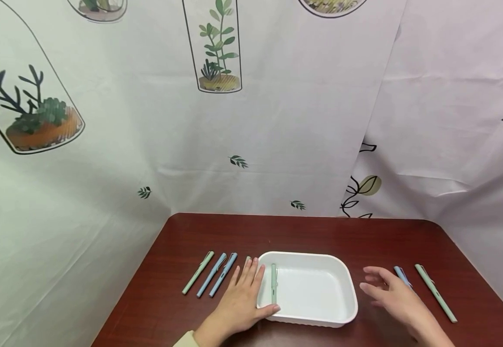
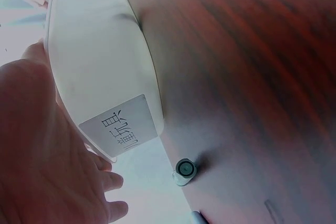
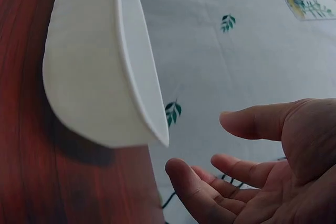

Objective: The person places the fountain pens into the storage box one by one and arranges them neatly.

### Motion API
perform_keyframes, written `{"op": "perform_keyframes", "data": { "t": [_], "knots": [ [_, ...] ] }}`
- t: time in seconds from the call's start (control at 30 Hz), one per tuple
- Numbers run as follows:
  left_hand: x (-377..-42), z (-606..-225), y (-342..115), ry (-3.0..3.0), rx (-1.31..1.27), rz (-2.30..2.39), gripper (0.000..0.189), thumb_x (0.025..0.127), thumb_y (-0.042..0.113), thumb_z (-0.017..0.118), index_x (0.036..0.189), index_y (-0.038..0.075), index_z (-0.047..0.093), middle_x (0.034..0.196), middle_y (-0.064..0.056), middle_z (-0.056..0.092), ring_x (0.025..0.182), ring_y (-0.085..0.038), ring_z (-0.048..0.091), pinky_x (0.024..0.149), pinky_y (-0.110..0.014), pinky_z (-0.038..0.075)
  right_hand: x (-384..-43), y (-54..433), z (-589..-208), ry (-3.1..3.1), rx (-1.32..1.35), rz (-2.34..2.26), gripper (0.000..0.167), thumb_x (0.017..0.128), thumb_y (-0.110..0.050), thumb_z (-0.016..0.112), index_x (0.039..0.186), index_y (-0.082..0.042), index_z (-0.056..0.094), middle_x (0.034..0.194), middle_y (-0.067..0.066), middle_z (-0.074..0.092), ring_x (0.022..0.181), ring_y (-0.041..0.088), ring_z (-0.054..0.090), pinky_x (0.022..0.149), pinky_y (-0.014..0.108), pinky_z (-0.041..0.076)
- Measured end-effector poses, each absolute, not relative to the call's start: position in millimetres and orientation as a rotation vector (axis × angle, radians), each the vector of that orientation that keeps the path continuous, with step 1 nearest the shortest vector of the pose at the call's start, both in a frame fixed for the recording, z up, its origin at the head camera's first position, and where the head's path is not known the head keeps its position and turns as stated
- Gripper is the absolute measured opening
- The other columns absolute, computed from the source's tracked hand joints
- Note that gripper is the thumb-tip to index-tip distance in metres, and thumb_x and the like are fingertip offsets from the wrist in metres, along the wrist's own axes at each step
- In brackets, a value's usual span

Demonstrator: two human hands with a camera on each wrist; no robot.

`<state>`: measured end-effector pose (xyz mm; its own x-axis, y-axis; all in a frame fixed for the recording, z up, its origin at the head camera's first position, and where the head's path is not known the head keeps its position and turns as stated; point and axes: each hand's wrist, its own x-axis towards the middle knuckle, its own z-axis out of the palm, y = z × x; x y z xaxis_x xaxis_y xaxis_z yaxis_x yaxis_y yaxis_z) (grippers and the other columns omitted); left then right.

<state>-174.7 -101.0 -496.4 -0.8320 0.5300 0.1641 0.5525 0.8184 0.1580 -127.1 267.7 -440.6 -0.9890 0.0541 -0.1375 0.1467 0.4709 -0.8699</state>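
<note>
A white rectangular tray (image 1: pixel 309 289) stands on the table, with a pale green pen (image 1: pixel 274 284) lying inside along its left wall. My left hand (image 1: pixel 243 296) rests on the tray's left rim, fingers spread and straight, thumb over the near left corner. In the left wrist view the palm (image 2: pixel 42 145) lies along the tray's side (image 2: pixel 100 45), which bears a label. Right of the tray, my right hand (image 1: pixel 392 294) hovers with loosely bent fingers and holds nothing. In the right wrist view a gap separates its thumb (image 3: pixel 257 121) from the other fingers.
Left of the tray lie a green pen (image 1: pixel 197 273) and two blue pens (image 1: pixel 211 274); another pen is mostly hidden behind my left fingers. On the right lie a blue pen (image 1: pixel 402 274), partly covered by my right hand, and a green pen (image 1: pixel 435 292). Patterned cloth (image 1: pixel 277 135) surrounds the table.
</note>
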Motion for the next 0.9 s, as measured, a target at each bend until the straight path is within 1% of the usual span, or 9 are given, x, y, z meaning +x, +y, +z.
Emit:
{"op": "perform_keyframes", "data": {
  "t": [0.13,0.37,0.4,0.5,0.53,0.63,0.73,0.83,0.9],
  "knots": [
    [-175,-496,-100,-2.881,-0.869,-0.308,0.102,0.091,0.079,0.041,0.158,0.002,0.031,0.166,-0.020,0.021,0.153,-0.037,0.022,0.121,-0.056,0.022,-124,279,-442,2.646,0.202,-1.489,0.060,0.098,-0.021,0.068,0.145,0.008,0.043,0.133,0.032,0.055,0.099,0.016,0.069,0.078,0.035,0.061],
    [-175,-496,-100,-2.877,-0.876,-0.307,0.102,0.092,0.079,0.040,0.158,0.002,0.031,0.166,-0.020,0.021,0.153,-0.037,0.022,0.121,-0.056,0.022,-122,295,-445,2.671,0.236,-1.399,0.061,0.099,-0.021,0.067,0.145,0.010,0.040,0.135,0.036,0.052,0.101,0.016,0.068,0.080,0.036,0.061],
    [-175,-496,-100,-2.880,-0.875,-0.309,0.102,0.092,0.079,0.040,0.158,0.002,0.031,0.166,-0.020,0.021,0.153,-0.037,0.022,0.121,-0.056,0.022,-121,297,-446,2.674,0.238,-1.393,0.062,0.099,-0.021,0.067,0.145,0.010,0.040,0.136,0.036,0.051,0.100,0.014,0.067,0.080,0.036,0.061],
    [-174,-495,-101,-2.889,-0.871,-0.311,0.102,0.092,0.079,0.040,0.158,0.002,0.031,0.166,-0.020,0.021,0.153,-0.037,0.022,0.121,-0.056,0.022,-119,303,-450,2.683,0.247,-1.381,0.064,0.099,-0.022,0.067,0.146,0.010,0.040,0.137,0.035,0.051,0.096,0.002,0.064,0.079,0.034,0.060],
    [-174,-494,-101,-2.890,-0.870,-0.311,0.102,0.092,0.079,0.041,0.158,0.002,0.031,0.166,-0.020,0.021,0.153,-0.037,0.022,0.121,-0.056,0.022,-119,306,-452,2.687,0.249,-1.372,0.064,0.098,-0.023,0.067,0.146,0.010,0.039,0.136,0.035,0.051,0.096,0.004,0.064,0.079,0.033,0.060],
    [-174,-495,-101,-2.892,-0.869,-0.307,0.102,0.091,0.079,0.040,0.158,0.002,0.031,0.166,-0.020,0.021,0.153,-0.037,0.022,0.121,-0.056,0.022,-119,311,-455,2.689,0.250,-1.353,0.065,0.099,-0.024,0.067,0.145,0.011,0.039,0.135,0.036,0.051,0.102,0.013,0.066,0.078,0.033,0.060],
    [-175,-496,-101,-2.891,-0.869,-0.305,0.103,0.091,0.080,0.040,0.158,0.002,0.031,0.166,-0.020,0.021,0.153,-0.037,0.022,0.121,-0.056,0.022,-119,316,-455,2.692,0.252,-1.315,0.064,0.100,-0.024,0.065,0.145,0.013,0.038,0.134,0.037,0.051,0.106,0.025,0.066,0.077,0.033,0.060],
    [-174,-496,-101,-2.892,-0.866,-0.301,0.103,0.091,0.080,0.040,0.158,0.002,0.030,0.166,-0.020,0.021,0.153,-0.037,0.021,0.121,-0.056,0.022,-119,320,-455,2.708,0.244,-1.251,0.064,0.100,-0.026,0.065,0.144,0.013,0.039,0.134,0.037,0.051,0.106,0.028,0.066,0.077,0.033,0.060],
    [-174,-496,-101,-2.892,-0.863,-0.296,0.103,0.091,0.080,0.040,0.158,0.002,0.031,0.166,-0.020,0.021,0.153,-0.037,0.022,0.121,-0.056,0.022,-118,324,-455,2.739,0.226,-1.159,0.065,0.101,-0.031,0.064,0.143,0.012,0.041,0.135,0.036,0.052,0.111,0.035,0.064,0.078,0.035,0.059]
  ]
}}
